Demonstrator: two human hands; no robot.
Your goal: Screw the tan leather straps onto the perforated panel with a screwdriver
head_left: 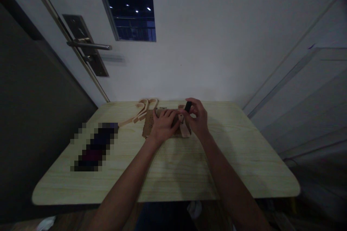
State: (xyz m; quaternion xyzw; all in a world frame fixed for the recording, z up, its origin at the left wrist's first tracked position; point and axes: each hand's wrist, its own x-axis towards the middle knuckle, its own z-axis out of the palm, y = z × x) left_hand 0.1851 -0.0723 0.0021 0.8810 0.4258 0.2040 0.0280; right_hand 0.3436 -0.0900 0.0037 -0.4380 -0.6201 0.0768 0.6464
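Observation:
My left hand (163, 125) lies palm down on a brown piece of cardboard (148, 125), fingers stretched out and partly spread. Between the thumb and fingers of my right hand (199, 118) is a small black block (188, 106), held above the cardboard's right end. Just below it, a pale wooden piece (184, 130) lies on the cardboard, partly hidden by my hands. A thin dark shaft seems to run down from near my right fingertips; its kind is too small to tell.
Curved wooden pieces (141, 112) lie on the wooden table (217, 173), left of the cardboard. A blurred-out dark object (96, 148) rests farther left. Behind the table's far edge stands a white door (189, 50) with a metal handle (90, 46).

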